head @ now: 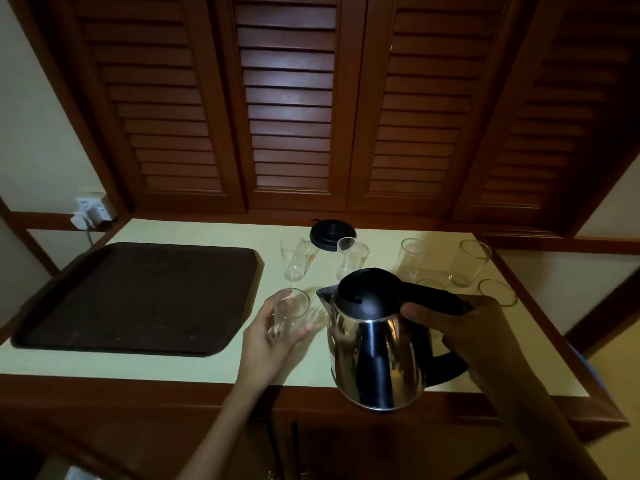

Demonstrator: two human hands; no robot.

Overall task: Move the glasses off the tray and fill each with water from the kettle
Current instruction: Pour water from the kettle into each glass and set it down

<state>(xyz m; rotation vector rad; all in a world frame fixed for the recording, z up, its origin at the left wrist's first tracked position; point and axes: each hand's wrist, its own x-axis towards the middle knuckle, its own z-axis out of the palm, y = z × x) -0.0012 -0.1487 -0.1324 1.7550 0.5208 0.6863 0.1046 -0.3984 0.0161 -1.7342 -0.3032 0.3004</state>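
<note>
tray emptied, the left hand (273, 336) grips a clear tumbler (289, 315) while the right hand (460, 323) holds the steel black-lidded kettle (377, 355) by its handle; next, tip the spout over the rim.

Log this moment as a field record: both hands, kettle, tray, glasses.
left hand: holds one clear drinking glass
right hand: grips the black handle of the shiny steel kettle
kettle: in the air, spout towards the held glass; no stream visible
dark brown rectangular tray: no glasses on it
other clear glasses: at least five, standing on the pale counter right of the tray
</note>
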